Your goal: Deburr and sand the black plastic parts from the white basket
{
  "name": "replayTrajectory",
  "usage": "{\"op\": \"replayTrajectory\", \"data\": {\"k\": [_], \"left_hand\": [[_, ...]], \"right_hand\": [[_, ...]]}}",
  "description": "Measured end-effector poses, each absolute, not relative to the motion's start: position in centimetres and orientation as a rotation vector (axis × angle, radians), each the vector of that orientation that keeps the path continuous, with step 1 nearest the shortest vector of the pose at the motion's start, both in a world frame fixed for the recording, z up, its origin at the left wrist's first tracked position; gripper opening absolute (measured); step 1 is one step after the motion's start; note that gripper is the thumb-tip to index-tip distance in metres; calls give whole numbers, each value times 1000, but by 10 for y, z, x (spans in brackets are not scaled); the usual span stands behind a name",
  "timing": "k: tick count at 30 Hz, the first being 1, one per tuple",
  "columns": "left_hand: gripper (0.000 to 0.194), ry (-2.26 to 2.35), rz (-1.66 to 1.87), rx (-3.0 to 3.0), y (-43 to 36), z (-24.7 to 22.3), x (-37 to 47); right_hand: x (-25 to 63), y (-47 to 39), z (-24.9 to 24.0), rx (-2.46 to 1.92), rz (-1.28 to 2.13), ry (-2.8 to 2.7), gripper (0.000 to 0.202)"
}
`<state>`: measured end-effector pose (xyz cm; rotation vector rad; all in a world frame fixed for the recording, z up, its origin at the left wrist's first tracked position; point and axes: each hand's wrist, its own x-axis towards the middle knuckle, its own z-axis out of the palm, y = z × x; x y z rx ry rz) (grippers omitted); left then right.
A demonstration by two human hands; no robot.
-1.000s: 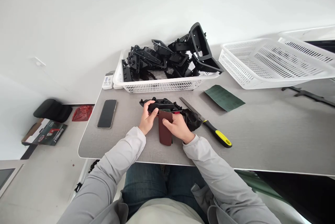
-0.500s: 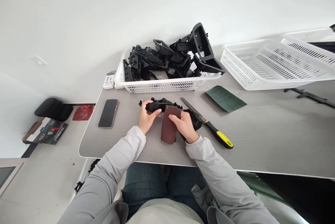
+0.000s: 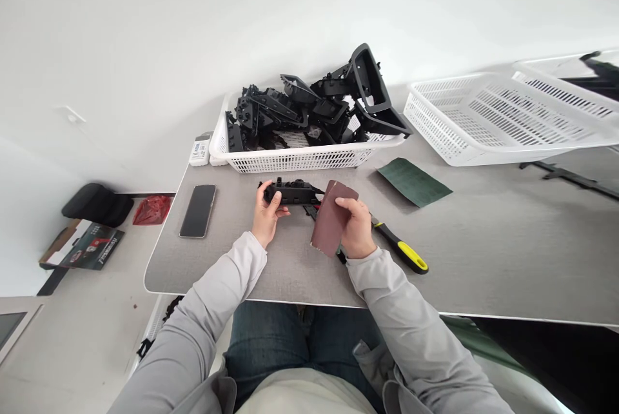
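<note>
My left hand (image 3: pixel 267 215) is closed on the left end of a black plastic part (image 3: pixel 296 193), thumb in front and fingers behind. Between the thumb and fingers of my right hand (image 3: pixel 356 228) is a brown-red sheet of sandpaper (image 3: pixel 333 217), tilted over the right end of the part and hiding it. Beneath the right hand lie dark pieces I cannot make out. A file with a black and yellow handle (image 3: pixel 403 249) rests on the table beside that hand, its blade mostly covered. Farther back lies a green sheet of sandpaper (image 3: pixel 414 182).
A white basket (image 3: pixel 302 160) heaped with black plastic parts stands against the wall. More white baskets (image 3: pixel 459 143) are at the right, with a long black strip (image 3: pixel 565 175) in front. A phone (image 3: pixel 198 211) and a small white box (image 3: pixel 199 150) lie at the left.
My right hand has moved the brown-red sandpaper right and slightly up, tilting it. More of the black plastic part shows, still in my left hand. A dark object has entered at the far right.
</note>
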<state>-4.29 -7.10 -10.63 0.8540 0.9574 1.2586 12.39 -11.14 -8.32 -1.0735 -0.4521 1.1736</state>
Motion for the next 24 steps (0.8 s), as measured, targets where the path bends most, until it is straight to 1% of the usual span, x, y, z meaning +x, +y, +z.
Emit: {"op": "replayTrajectory", "data": {"k": [4, 7, 11, 18, 24], "left_hand": [[91, 993, 1254, 833, -75, -105, -40], [99, 1005, 1246, 846, -78, -104, -38], [90, 1031, 1203, 879, -80, -105, -35], [69, 1021, 1298, 869, -77, -108, -38], [69, 1041, 1371, 1056, -79, -109, -40]], "right_hand": [[117, -116, -81, -1042, 1217, -547, 14], [112, -118, -83, -1052, 1226, -664, 14], [110, -120, -88, -1079, 1240, -790, 16], [111, -121, -91, -1068, 1296, -886, 16], [111, -118, -88, -1106, 1430, -893, 17]]}}
